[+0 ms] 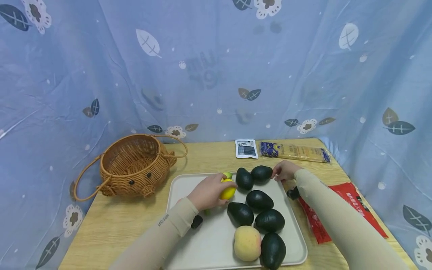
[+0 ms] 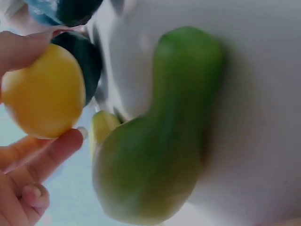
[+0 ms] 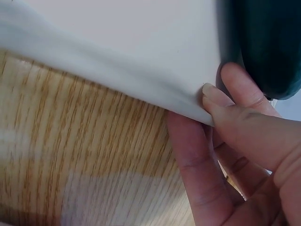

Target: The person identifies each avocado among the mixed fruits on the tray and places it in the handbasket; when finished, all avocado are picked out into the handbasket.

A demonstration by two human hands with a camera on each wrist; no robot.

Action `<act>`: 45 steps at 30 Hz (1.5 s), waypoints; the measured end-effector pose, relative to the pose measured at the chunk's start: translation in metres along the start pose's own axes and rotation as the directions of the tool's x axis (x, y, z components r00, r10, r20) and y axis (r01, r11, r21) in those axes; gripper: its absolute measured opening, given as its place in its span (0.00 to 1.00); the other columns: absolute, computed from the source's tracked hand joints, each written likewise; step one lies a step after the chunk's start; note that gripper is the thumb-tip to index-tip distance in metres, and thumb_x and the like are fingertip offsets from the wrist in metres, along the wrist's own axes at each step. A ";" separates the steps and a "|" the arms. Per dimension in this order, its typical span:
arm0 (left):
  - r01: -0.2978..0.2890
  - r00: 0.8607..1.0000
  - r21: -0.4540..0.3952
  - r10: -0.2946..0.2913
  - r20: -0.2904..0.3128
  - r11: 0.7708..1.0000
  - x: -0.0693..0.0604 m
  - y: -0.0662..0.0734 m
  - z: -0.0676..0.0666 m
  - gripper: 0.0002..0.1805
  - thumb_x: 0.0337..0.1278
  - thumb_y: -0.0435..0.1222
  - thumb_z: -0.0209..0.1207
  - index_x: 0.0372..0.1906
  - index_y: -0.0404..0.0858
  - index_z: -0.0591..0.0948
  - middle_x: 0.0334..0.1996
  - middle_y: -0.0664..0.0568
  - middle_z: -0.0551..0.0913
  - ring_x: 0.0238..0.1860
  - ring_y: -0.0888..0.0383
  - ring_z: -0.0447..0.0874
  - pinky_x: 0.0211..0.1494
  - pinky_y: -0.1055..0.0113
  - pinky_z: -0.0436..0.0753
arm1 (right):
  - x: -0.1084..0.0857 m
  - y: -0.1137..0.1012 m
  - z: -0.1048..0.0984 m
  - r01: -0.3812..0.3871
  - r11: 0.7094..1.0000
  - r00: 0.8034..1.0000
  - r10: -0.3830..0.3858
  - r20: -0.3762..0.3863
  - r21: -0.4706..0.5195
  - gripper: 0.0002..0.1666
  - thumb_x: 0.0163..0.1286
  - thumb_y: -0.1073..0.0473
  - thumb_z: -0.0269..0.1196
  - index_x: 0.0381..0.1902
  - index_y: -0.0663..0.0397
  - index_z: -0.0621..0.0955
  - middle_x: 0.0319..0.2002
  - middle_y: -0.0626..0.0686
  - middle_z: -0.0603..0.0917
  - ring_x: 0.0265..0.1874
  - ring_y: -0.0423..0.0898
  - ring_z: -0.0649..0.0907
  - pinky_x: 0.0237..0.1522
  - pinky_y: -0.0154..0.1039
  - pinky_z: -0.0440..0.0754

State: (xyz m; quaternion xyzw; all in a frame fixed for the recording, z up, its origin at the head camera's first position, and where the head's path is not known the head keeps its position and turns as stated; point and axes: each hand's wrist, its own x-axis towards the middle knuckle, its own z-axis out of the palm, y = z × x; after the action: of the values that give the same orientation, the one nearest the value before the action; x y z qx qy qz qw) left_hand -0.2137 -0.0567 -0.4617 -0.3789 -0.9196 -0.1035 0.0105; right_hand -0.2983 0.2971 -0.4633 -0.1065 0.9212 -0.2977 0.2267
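My left hand pinches a yellow lemon-like fruit over the upper part of the white tray. In the left wrist view the thumb and fingers hold the yellow fruit, and a green, gourd-shaped fruit lies close by. My right hand grips the tray's far right corner; the right wrist view shows the thumb on top of the tray edge and fingers below it. Next to the right fingertips lies a dark avocado. Several more avocados and a peach are on the tray.
A wicker basket stands to the left of the tray. Behind the tray lie a small white packet and a long noodle package. A red bag lies to the right, partly under the right forearm. A blue curtain hangs behind the table.
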 end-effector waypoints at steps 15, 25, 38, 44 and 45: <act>-0.301 0.950 0.072 0.292 0.113 0.951 -0.001 0.012 -0.005 0.39 0.53 0.47 0.79 0.72 0.60 0.77 0.70 0.57 0.76 0.72 0.56 0.71 0.72 0.56 0.71 | 0.002 0.004 -0.002 0.005 1.000 1.000 -0.005 0.003 0.007 0.07 0.64 0.77 0.70 0.34 0.64 0.90 0.31 0.51 0.83 0.30 0.44 0.80 0.34 0.40 0.86; -0.497 0.866 0.062 0.490 0.099 0.866 0.007 0.023 0.008 0.40 0.54 0.44 0.79 0.72 0.64 0.76 0.63 0.56 0.78 0.60 0.62 0.78 0.60 0.70 0.74 | 0.002 0.004 -0.001 0.015 1.000 1.000 -0.015 -0.001 0.012 0.07 0.65 0.77 0.69 0.34 0.64 0.89 0.29 0.52 0.81 0.28 0.43 0.79 0.33 0.39 0.86; -0.440 0.895 0.035 0.435 0.094 0.897 0.004 0.028 0.010 0.35 0.59 0.49 0.75 0.71 0.57 0.77 0.63 0.56 0.79 0.58 0.62 0.80 0.64 0.70 0.75 | 0.002 0.000 0.000 0.008 1.000 1.000 -0.008 -0.010 -0.016 0.07 0.65 0.77 0.70 0.33 0.63 0.90 0.30 0.52 0.83 0.29 0.44 0.80 0.34 0.41 0.86; -0.391 0.920 -0.080 0.388 -0.053 0.917 -0.003 0.024 -0.006 0.32 0.63 0.47 0.73 0.71 0.62 0.77 0.64 0.49 0.77 0.58 0.57 0.81 0.61 0.65 0.78 | 0.002 0.000 0.000 -0.022 1.000 1.000 0.022 -0.003 -0.022 0.08 0.65 0.76 0.69 0.33 0.61 0.90 0.30 0.52 0.82 0.30 0.44 0.80 0.34 0.39 0.86; -0.361 0.931 -0.089 0.354 -0.086 0.928 -0.005 0.023 -0.012 0.32 0.63 0.47 0.72 0.71 0.62 0.77 0.64 0.49 0.77 0.58 0.55 0.81 0.61 0.62 0.79 | 0.001 0.000 0.000 -0.023 0.999 1.000 0.023 0.001 -0.021 0.07 0.66 0.76 0.69 0.33 0.62 0.89 0.30 0.52 0.82 0.30 0.44 0.80 0.34 0.39 0.86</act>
State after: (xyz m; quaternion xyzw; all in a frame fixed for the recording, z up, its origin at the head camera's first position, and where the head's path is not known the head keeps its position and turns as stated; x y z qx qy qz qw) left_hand -0.1943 -0.0465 -0.4464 -0.5362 -0.8277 -0.1603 0.0411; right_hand -0.2996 0.2970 -0.4638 -0.0984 0.9254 -0.2850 0.2295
